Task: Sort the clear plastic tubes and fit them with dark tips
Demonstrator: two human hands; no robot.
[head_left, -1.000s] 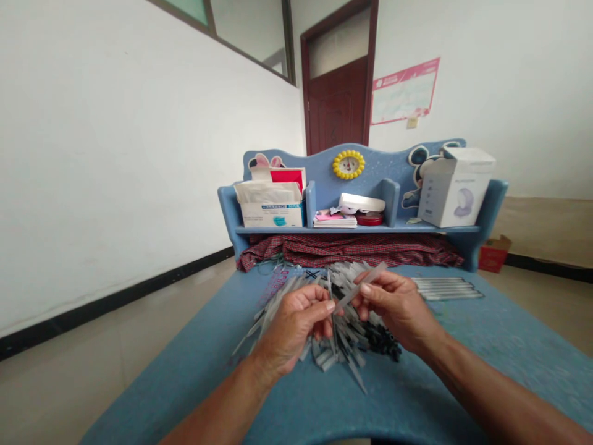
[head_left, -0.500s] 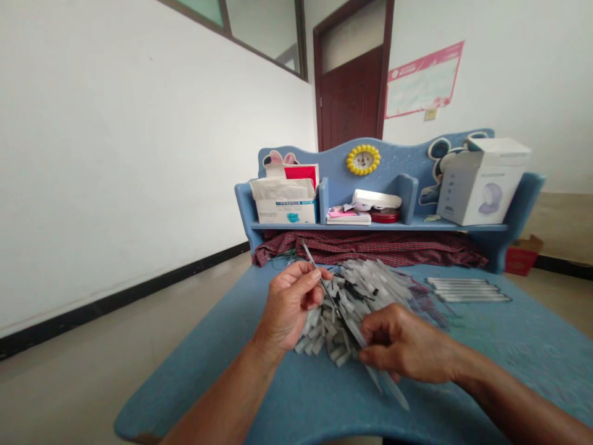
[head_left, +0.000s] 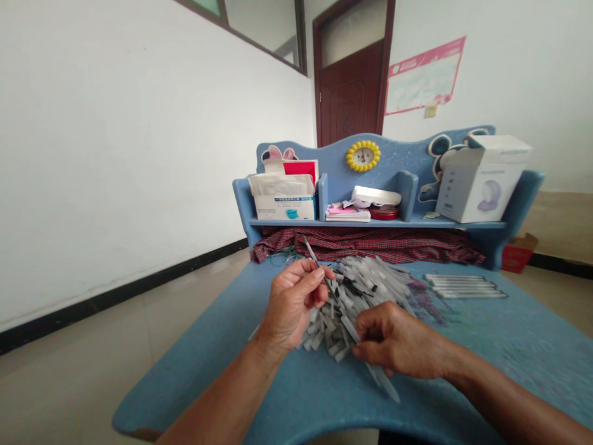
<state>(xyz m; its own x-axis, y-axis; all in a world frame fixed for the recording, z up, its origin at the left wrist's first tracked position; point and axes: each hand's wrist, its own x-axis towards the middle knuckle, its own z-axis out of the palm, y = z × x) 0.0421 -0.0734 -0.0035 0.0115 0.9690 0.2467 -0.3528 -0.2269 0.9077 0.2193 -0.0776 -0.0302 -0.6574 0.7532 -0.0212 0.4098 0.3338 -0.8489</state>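
Note:
My left hand (head_left: 291,303) is closed in a pinch on a slim pen-like stick (head_left: 310,248), which slants with its upper end pointing away from me. My right hand (head_left: 398,340) is closed on a narrow translucent plastic sleeve (head_left: 351,328), and its near end sticks out below the fingers. The stick's lower end runs toward the sleeve; whether it is inside I cannot tell. Beneath and behind both hands lies a loose pile of similar translucent sleeves (head_left: 377,278), with a few dark bits among them.
Several filled-looking sleeves (head_left: 463,286) lie side by side on the blue table (head_left: 519,346) at the right. Behind are a folded checked cloth (head_left: 370,244) and a shelf with a mask box (head_left: 285,204), papers (head_left: 347,215), a red tin (head_left: 384,212) and a white carton (head_left: 477,185).
My hands have drawn slightly closer together, the right one shifting a little to the left. Both keep their pinch on the stick and the sleeve. The whole view has tilted very slightly.

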